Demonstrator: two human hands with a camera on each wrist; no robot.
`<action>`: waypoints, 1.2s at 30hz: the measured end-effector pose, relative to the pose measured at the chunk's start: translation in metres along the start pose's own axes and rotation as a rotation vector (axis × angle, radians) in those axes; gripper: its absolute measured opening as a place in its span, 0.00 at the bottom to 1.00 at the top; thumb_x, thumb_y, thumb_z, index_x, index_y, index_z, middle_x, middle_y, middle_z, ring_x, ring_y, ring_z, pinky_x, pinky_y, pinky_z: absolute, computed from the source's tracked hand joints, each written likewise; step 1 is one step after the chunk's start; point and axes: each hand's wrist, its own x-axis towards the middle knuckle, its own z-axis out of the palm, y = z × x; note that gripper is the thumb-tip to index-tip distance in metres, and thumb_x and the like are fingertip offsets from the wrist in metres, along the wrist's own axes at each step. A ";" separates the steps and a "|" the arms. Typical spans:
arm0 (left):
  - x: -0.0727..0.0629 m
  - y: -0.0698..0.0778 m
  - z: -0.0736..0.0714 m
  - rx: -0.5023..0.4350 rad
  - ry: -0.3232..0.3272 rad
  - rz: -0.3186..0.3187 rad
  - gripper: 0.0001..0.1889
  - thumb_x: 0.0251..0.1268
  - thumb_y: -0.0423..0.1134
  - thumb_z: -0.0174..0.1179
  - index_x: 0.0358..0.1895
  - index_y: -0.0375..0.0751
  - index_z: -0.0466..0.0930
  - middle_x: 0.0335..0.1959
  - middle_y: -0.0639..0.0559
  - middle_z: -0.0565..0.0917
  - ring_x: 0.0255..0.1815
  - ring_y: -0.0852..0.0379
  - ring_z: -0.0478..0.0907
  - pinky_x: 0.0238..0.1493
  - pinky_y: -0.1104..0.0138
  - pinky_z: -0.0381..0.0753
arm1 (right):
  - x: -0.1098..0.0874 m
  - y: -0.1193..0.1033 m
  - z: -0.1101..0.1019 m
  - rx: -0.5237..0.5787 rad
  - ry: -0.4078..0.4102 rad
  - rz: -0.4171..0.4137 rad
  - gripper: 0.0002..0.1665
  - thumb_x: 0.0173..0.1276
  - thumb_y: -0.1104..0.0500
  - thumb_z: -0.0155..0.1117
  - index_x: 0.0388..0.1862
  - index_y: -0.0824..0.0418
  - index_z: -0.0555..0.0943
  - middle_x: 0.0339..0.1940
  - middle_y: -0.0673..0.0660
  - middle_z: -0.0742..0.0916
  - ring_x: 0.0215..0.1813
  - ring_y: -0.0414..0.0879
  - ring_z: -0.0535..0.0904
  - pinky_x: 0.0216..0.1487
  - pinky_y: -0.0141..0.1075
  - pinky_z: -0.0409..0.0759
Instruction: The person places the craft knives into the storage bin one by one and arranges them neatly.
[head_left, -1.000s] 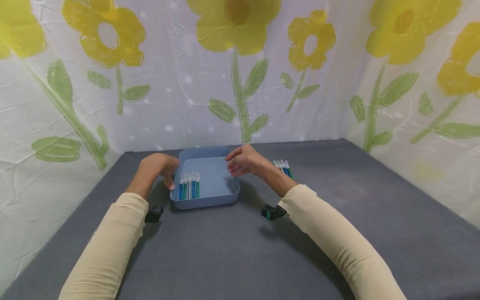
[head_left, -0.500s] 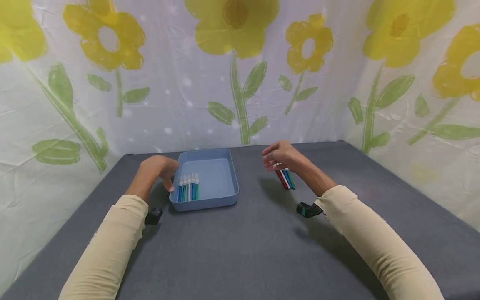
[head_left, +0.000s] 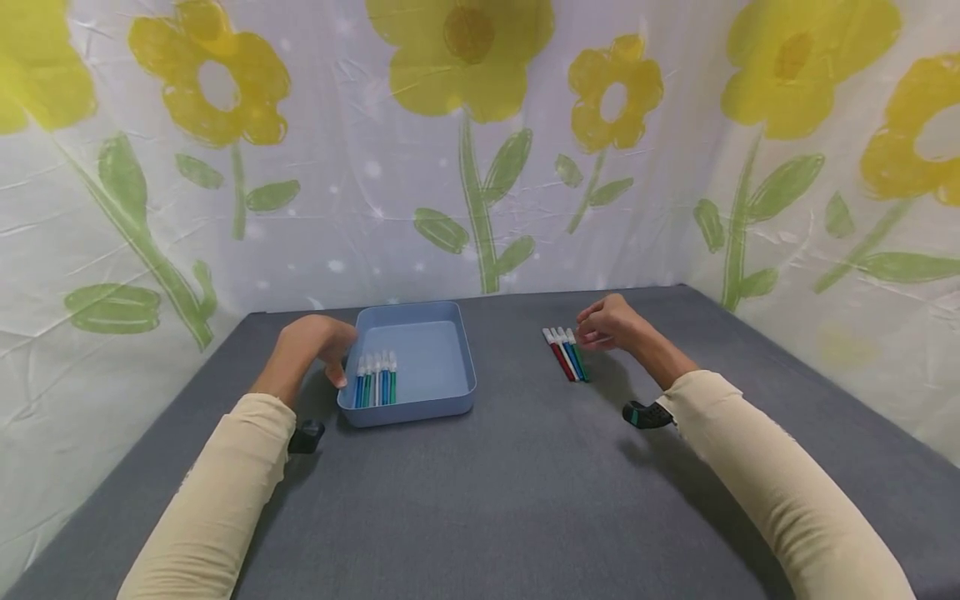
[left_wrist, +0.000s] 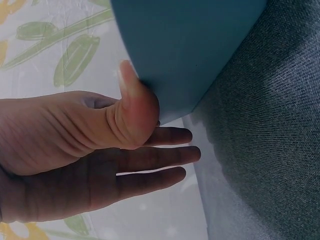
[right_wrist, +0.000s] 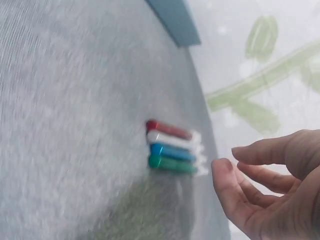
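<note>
My left hand (head_left: 315, 342) rests at the left side of a shallow blue tray (head_left: 435, 358). In the left wrist view its thumb (left_wrist: 140, 115) lies against the tray's wall (left_wrist: 185, 45), and three fingers stretch out straight past the corner. Slim felt-tip pens (head_left: 386, 385) with white caps, several side by side, lie in the tray's left part. On the cloth to the right, another row of capped pens (head_left: 572, 357) in red, white, blue and green lies together. My right hand (head_left: 609, 323) hovers just right of their caps, holding nothing. A small gap shows between its thumb and forefinger.
A dark grey cloth (head_left: 480, 500) covers the table, whose back edge meets a white curtain (head_left: 337, 225) printed with yellow flowers. Black bands (head_left: 647, 415) with small devices hang beneath both wrists.
My right hand has moved right from the tray's right rim, passing over the loose pens to their right side, which uncovers them. The left hand has stayed at the tray.
</note>
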 end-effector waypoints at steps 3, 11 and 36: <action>0.001 0.000 0.000 -0.005 -0.002 -0.002 0.51 0.64 0.44 0.75 0.80 0.25 0.53 0.82 0.26 0.59 0.83 0.28 0.57 0.79 0.40 0.66 | 0.004 0.007 -0.001 -0.007 0.028 0.017 0.23 0.73 0.70 0.63 0.65 0.74 0.77 0.50 0.66 0.89 0.35 0.44 0.85 0.54 0.45 0.90; 0.001 0.003 0.001 -0.001 0.001 0.001 0.51 0.63 0.46 0.76 0.80 0.25 0.55 0.81 0.27 0.60 0.82 0.29 0.58 0.79 0.40 0.66 | 0.010 0.018 0.000 -0.023 0.030 0.057 0.29 0.73 0.71 0.63 0.71 0.76 0.73 0.38 0.58 0.88 0.32 0.44 0.84 0.49 0.44 0.91; -0.001 0.002 0.002 -0.030 0.011 0.000 0.53 0.63 0.44 0.76 0.81 0.24 0.52 0.82 0.25 0.57 0.83 0.27 0.55 0.80 0.39 0.64 | 0.027 0.009 0.009 -0.231 -0.059 0.112 0.00 0.68 0.71 0.67 0.37 0.69 0.83 0.29 0.57 0.85 0.31 0.46 0.84 0.41 0.39 0.91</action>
